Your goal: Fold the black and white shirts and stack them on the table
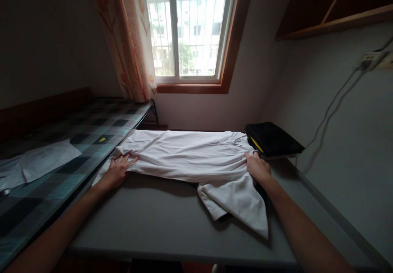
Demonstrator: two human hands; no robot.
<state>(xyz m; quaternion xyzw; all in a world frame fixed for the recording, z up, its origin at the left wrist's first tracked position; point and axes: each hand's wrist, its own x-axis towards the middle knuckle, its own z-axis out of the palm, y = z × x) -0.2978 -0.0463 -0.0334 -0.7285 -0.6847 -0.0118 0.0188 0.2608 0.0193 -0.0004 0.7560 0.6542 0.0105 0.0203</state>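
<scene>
The left hand (119,170) lies palm-down, fingers spread, on the white shirt (181,152) near the counter's (147,219) left edge; the right hand (258,168) curls by the collar (240,141), grip unclear. The shirt spans the far edge, 1 sleeve (241,203) pointing nearward.

The shirt (184,154) is showing plain white, turning soft grey along its creases. The table (147,219) under it is keeping to a flat grey. On the left, the bed (115,117) is displaying a plaid of black, grey and muted teal, with a small yellow patch (102,139) standing out. Papers (52,158) on the near left are looking white. Farther off, the curtain (123,31) is carrying orange tulips and an orange band; the window frame (235,39) is showing reddish brown. Right, a black item (274,138) is revealing a yellow strip (257,144).
</scene>
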